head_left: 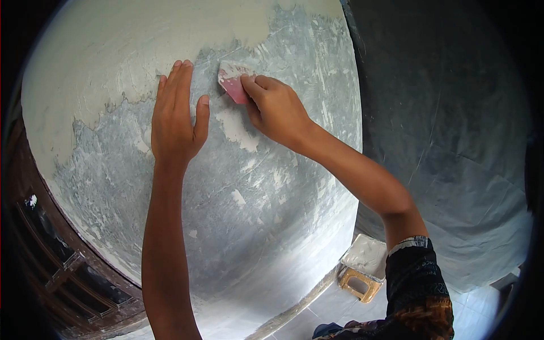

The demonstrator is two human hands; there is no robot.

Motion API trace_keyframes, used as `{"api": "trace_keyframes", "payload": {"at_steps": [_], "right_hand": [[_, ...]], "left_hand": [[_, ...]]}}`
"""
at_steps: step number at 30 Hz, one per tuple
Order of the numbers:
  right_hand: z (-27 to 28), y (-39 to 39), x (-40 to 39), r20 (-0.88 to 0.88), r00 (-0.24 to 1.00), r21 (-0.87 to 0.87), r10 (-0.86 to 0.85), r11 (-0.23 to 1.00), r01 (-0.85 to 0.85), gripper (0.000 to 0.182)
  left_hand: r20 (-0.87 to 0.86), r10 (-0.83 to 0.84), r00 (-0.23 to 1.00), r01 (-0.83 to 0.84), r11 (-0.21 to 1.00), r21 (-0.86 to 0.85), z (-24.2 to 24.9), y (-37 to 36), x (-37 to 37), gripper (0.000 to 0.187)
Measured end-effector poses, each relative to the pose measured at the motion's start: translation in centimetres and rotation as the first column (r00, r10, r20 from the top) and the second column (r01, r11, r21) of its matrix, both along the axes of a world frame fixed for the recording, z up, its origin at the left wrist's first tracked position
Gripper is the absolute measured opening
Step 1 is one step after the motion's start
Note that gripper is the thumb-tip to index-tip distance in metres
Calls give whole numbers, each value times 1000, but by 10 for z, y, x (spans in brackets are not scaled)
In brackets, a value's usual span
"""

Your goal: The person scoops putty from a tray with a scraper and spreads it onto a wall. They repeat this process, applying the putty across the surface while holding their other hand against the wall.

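Note:
My right hand (277,107) grips a pink putty scraper (236,89) whose blade is smeared with white filler. The blade lies against the grey wall (226,187), just below the ragged lower edge of a cream plaster coat (136,51). To the left of it, my left hand (178,119) rests flat on the wall, fingers stretched upward and thumb apart, holding nothing. Its fingertips reach the border between the cream coat and the bare grey. A patch of white filler (238,130) sits under the scraper, and smaller smears dot the wall below.
At lower right, a container of white filler (365,254) sits on a yellow-brown stool (360,285) on the tiled floor. A dark sheet (436,141) hangs along the right. A dark wooden frame with panes (68,266) borders the wall at left.

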State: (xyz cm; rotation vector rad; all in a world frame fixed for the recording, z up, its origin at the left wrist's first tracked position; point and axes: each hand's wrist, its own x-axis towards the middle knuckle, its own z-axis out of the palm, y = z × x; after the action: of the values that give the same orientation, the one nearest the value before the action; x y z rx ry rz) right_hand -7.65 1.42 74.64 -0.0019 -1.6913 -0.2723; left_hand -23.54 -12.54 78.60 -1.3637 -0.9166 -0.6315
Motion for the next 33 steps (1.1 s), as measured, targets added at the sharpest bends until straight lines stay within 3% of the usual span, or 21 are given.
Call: {"api": "trace_keyframes", "payload": {"at_steps": [2,4,5,6,8,12,14,15,19,21,25,28,30,32,33], "right_hand": [[16,-10,15,-30,995,-99,94,990,-96,18],[54,11,19,-189,981,-80,49,995,-65,12],[72,26,18,-264,964,-77,-14,997,-7,24],[86,39,16,-266,964,-77,-13,997,-7,24],[98,59,8,-282,938,-109,-203,978,179,18],[42,32,-10,-91,980,-46,-178,984,175,21],[12,0,-1,-59,998,-10,14,1000,-15,29],[12,-12,10,-21,997,-62,73,995,-74,22],[70,26,21,-177,983,-108,37,992,-57,20],[93,53,15,-277,955,-118,-108,990,78,30],[61,49,-9,-141,973,-54,-183,983,177,17],[4,4,-4,-55,998,51,0,999,3,41],[7,-9,15,-30,995,-61,93,994,-95,23],[38,14,24,-174,983,-68,65,995,-78,39],[56,29,25,-236,972,-81,1,997,-21,36]], "left_hand": [[-1,2,1000,-2,1000,-2,2,1,0,49],[1,19,1000,-19,1000,-4,1,1,-1,49],[0,20,1000,-20,1000,-4,1,2,-2,49],[1,26,1000,-26,1000,-5,0,2,-2,49],[2,29,1000,-29,1000,-4,1,2,-3,49],[4,21,1000,-21,1000,0,1,1,-1,49],[9,3,1000,-3,1000,5,2,0,0,49],[5,1,1000,-1,1000,4,1,-1,1,49],[0,13,1000,-13,1000,4,1,2,-1,49],[2,19,1000,-19,1000,7,1,1,-1,49],[7,10,1000,-10,1000,11,1,1,-2,49],[20,-18,1000,18,1000,5,1,0,1,49],[14,-4,1000,4,1000,8,1,-1,1,49],[12,9,1000,-9,1000,4,0,1,0,49],[10,22,1000,-22,1000,6,0,1,-1,49]]}}
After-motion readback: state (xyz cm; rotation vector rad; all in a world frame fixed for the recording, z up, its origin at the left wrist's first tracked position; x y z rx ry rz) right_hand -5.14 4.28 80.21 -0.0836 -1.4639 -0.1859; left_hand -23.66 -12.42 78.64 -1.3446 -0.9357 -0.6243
